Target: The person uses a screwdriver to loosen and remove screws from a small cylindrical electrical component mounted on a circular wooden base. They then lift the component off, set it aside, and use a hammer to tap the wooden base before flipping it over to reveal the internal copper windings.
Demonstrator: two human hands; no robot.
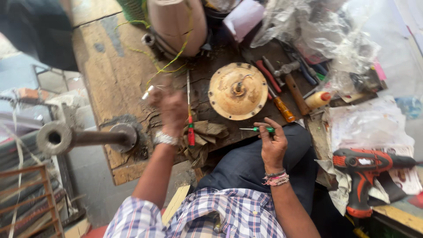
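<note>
hands at work on a round metal cover

the right hand (pixel 272 143) has its fingers closed on a small green screwdriver (pixel 257 129), tip pointing left. just beyond those fingers a round metal cover (pixel 238 91) lies flat on the tabletop (pixel 114 75). the left hand (pixel 172 108), blurred, pinches a small pale piece; grip unclear. the cover looks detached, work unfinished.

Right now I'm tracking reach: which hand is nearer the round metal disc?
Right. The right hand sits just below the round metal disc, holding a small green screwdriver; the left hand is farther off, to its left.
</note>
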